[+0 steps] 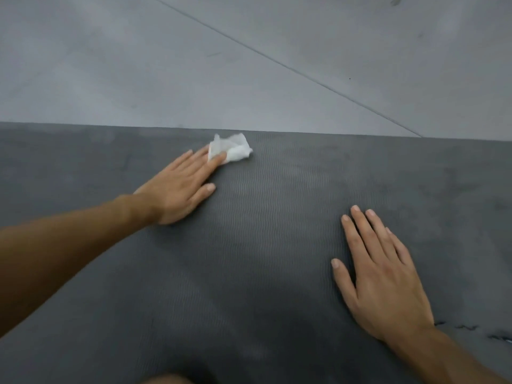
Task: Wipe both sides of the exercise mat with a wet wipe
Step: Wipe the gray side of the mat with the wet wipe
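Observation:
A dark grey exercise mat (266,217) with a fine wavy texture fills the lower two thirds of the view. A crumpled white wet wipe (232,149) lies on it close to the far edge. My left hand (180,187) lies flat on the mat, fingers stretched out, with the fingertips pressing on the near part of the wipe. My right hand (379,270) rests flat on the mat at the right, fingers spread, holding nothing.
Beyond the mat's far edge lies a grey floor (194,65) crossed by a thin diagonal seam (304,73). Small tears or nicks (468,327) show in the mat by my right wrist. A bit of my knee (166,379) shows at the bottom edge.

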Tool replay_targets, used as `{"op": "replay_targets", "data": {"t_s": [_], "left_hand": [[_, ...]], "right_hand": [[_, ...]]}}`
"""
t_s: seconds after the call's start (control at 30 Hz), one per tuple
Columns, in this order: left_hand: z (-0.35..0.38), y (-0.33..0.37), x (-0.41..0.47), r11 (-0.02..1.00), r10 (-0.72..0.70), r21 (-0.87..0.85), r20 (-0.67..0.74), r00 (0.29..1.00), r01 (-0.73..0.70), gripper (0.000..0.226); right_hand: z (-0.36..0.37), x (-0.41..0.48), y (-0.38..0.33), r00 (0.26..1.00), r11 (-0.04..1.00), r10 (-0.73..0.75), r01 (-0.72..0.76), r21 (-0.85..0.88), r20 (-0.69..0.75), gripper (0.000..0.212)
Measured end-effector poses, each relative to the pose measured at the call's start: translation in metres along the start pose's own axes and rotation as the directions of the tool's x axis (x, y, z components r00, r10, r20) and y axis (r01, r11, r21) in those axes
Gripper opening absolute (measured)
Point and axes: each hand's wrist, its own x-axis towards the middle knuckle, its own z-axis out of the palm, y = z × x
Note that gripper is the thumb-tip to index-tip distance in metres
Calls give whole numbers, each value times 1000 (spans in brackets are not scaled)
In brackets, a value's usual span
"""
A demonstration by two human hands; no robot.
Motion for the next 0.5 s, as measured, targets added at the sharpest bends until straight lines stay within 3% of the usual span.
{"op": "replay_targets", "data": {"t_s": [0.13, 0.2, 0.4, 0.5], "left_hand": [[-6, -16, 31, 982, -186, -32, -55, 981, 184, 72], [-6, -17, 33, 978, -210, -28, -72, 975, 209, 72], [7, 24, -6, 995, 98, 16, -6, 995, -98, 65], [19, 54, -33, 983, 174, 50, -4, 985, -174, 63]], "right_hand": [[0, 1, 1, 1000, 1000, -5, 5, 0, 8, 71], [0, 1, 0, 1000, 1000, -4, 4, 1, 12, 71], [0, 0, -1, 1000, 1000, -8, 8, -14, 28, 71], [1, 1, -2, 999, 1000, -6, 6, -10, 38, 70]]}}
